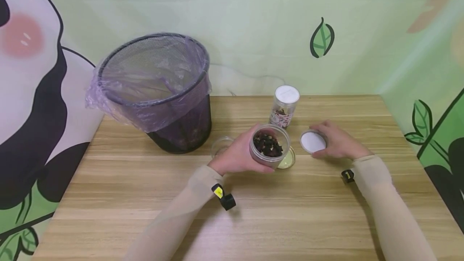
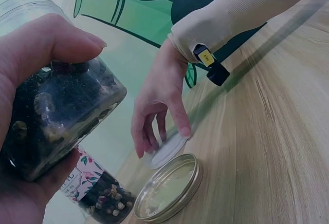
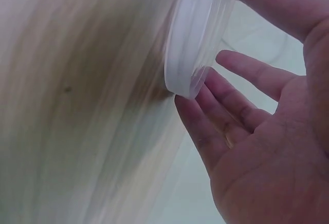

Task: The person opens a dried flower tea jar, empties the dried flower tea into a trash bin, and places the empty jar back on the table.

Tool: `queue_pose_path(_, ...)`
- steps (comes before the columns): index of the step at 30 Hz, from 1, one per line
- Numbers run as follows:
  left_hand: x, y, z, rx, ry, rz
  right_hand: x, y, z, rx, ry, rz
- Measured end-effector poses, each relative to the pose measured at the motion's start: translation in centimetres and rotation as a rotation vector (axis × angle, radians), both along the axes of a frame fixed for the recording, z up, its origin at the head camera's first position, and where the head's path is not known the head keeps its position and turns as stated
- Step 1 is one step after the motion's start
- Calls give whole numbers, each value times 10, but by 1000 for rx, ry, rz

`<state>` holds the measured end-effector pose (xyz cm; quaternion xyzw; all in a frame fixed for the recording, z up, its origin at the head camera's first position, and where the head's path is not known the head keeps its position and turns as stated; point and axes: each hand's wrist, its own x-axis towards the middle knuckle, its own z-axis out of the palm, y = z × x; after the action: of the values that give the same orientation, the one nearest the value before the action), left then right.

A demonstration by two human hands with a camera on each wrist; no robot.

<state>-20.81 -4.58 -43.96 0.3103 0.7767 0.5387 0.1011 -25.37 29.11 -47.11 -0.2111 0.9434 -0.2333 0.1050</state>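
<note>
Left Hand Grips the Jar, Right Hand Has the White Lid

And here is the left hand (image 1: 233, 156), thumb and fingers curled firmly around a clear jar (image 2: 72, 111), parted only as wide as the jar itself! The jar tilts in that grip, its uncovered mouth showing in the head view, and there inside sit the dark dried pieces (image 1: 267, 145), flecked with paler bits.

Across to the right hand (image 1: 337, 140): fingers part-curled, thumb set opposite, and between them the rim of a white lid (image 1: 312, 142)! It's low, just above or touching the counter (image 1: 275, 220); the pictures cannot settle which.

Between the two hands, a gold-rimmed lid (image 2: 167, 190) lies on the counter, just right of the left hand and partly hidden behind the held jar in the head view. On the left hand's other side, a clear round piece (image 1: 222, 145) peeks out, half covered by that hand.

Beyond both hands stands a second jar (image 1: 282, 114), upright, white-topped, wearing a floral label. And look beyond the left hand, off to its left: a black mesh bin (image 1: 185, 132), its purple liner (image 1: 152, 118) folded over the rim! Farther back than the right hand, a printed leaf (image 1: 322, 39) decorates the pale green backdrop (image 1: 246, 27).
</note>
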Motion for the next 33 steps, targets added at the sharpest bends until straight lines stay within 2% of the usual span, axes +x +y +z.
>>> queue_pose_path(5, 2, -1, 2, 15, -5, 3, 0, 2, 5, -8, -11, -28)
queue_pose_path(8, 5, -3, 9, 34, -25, 13, 2, 2, 16, -32, 22, -69)
queue_pose_path(12, 11, -10, 28, 91, -18, 57, 4, -5, 40, -107, 179, -104)
queue_pose_path(15, 17, -18, 49, 128, 58, 101, 6, -15, 59, -170, 363, -99)
queue_pose_path(18, 23, -29, 71, 160, 163, 125, 8, -32, 77, -229, 510, -88)
queue_pose_path(21, 27, -39, 91, 229, 247, 127, 9, -54, 94, -281, 601, -40)
queue_pose_path(25, 29, -54, 112, 289, 328, 181, 7, -92, 116, -358, 681, 80)
queue_pose_path(29, 27, -69, 127, 326, 405, 254, 2, -131, 134, -413, 724, 197)
queue_pose_path(33, 24, -84, 139, 368, 483, 323, -4, -168, 150, -423, 761, 287)
